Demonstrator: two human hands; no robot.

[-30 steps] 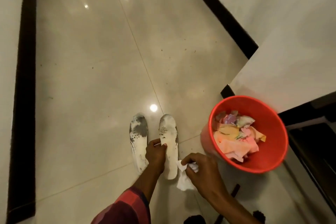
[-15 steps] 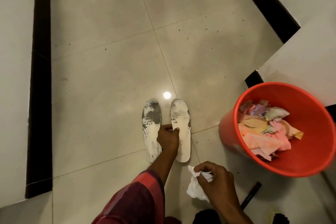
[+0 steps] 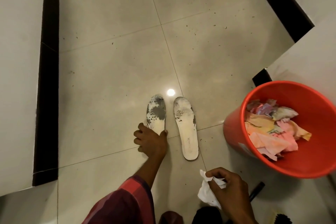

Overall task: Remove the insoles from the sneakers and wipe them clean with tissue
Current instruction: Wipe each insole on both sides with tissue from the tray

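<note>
Left hand (image 3: 151, 142) grasps near end of the grey-stained white left insole (image 3: 156, 112) on the glossy tiled floor (image 3: 109, 78), right hand (image 3: 229, 191) pinches a crumpled white tissue (image 3: 206, 193).

The floor (image 3: 112, 71) is glossy polished tile that mirrors the ceiling lights. The left insole (image 3: 156, 112) is matt, its white facing flaked to rough grey. The right insole (image 3: 186, 127) is matt too, less worn. The tissue (image 3: 207, 192) is crumpled soft paper. The bucket (image 3: 234, 132) is smooth red plastic.

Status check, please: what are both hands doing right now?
Left hand grips dirtier insole. Right hand holds tissue. Other insole lies free beside it. Bucket stands apart.
</note>
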